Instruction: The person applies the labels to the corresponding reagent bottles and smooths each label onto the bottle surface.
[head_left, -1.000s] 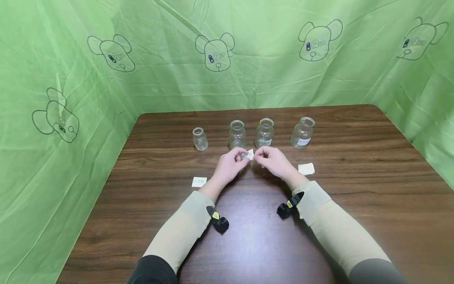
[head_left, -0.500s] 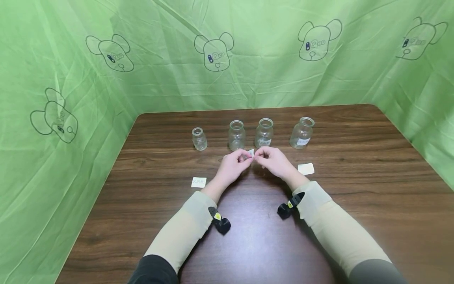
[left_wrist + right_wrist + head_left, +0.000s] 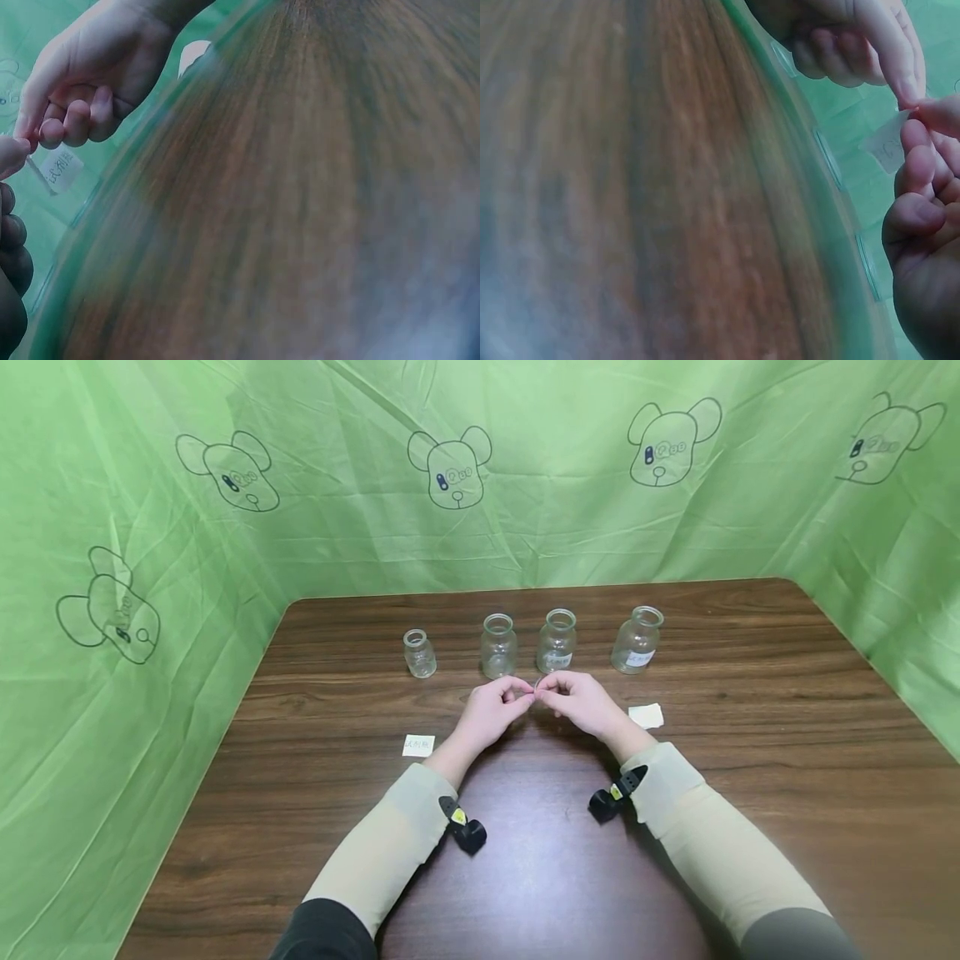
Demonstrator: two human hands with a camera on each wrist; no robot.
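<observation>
Fingertip to fingertip, my left hand [image 3: 491, 714] and right hand [image 3: 581, 702] meet above the middle of the table. Between them they pinch a small white paper label [image 3: 889, 142] with faint writing, seen hanging from the fingertips in the right wrist view. From the head it is almost wholly hidden by the fingers. Just behind the hands stand a plain glass jar [image 3: 498, 647] and a glass jar with a white label [image 3: 557, 639]. Both jars are upright and have no lids.
A smaller glass jar [image 3: 420, 657] stands at the left of the row, a labelled larger one [image 3: 637, 639] at the right. One written label [image 3: 418, 746] lies by my left wrist, a white paper piece [image 3: 647, 717] by the right. Green cloth [image 3: 540, 543] surrounds the table [image 3: 300, 735].
My left hand has shifted slightly right until its fingertips meet the right hand's. The label, showing its written face a second ago, has turned out of sight from the head. The jars stay put.
</observation>
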